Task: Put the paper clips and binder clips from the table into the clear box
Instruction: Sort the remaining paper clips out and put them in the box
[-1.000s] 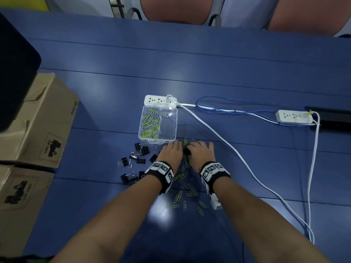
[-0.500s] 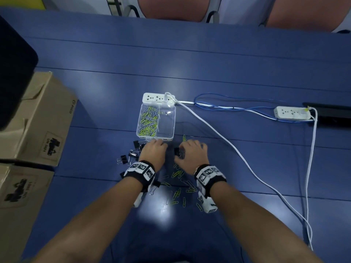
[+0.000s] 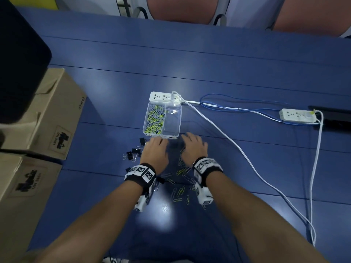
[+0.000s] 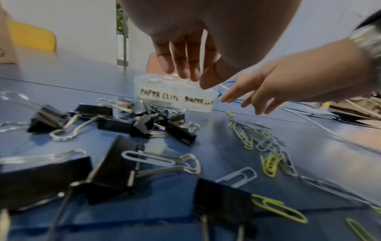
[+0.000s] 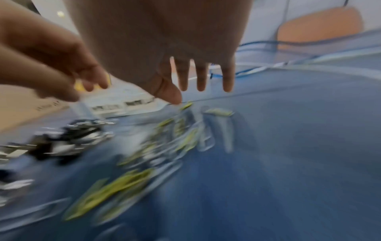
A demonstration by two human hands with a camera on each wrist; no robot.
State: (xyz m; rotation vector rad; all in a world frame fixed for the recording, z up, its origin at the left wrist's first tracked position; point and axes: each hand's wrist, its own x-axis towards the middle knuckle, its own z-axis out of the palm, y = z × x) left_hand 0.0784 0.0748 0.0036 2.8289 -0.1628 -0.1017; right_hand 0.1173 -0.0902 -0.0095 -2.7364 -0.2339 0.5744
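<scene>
Head view: both hands, left hand (image 3: 154,153) and right hand (image 3: 193,147), hover with loose fingers, holding nothing. Binder clips (image 3: 133,154) lie just left of the left hand. Paper clips (image 3: 180,169) lie between the hands, and the box (image 3: 178,118) sits just past the fingertips.

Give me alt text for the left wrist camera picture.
A left hand hovers, fingers straight, near a clear box labelled "PAPER CLIPS". Black binder clips and paper clips lie on the blue table; the right hand reaches in.

Clips (image 3: 180,170) beside half-filled clear box (image 3: 171,128)

Two hands (image 3: 154,153), one clear box (image 3: 171,128), two power strips (image 3: 164,96).
</scene>
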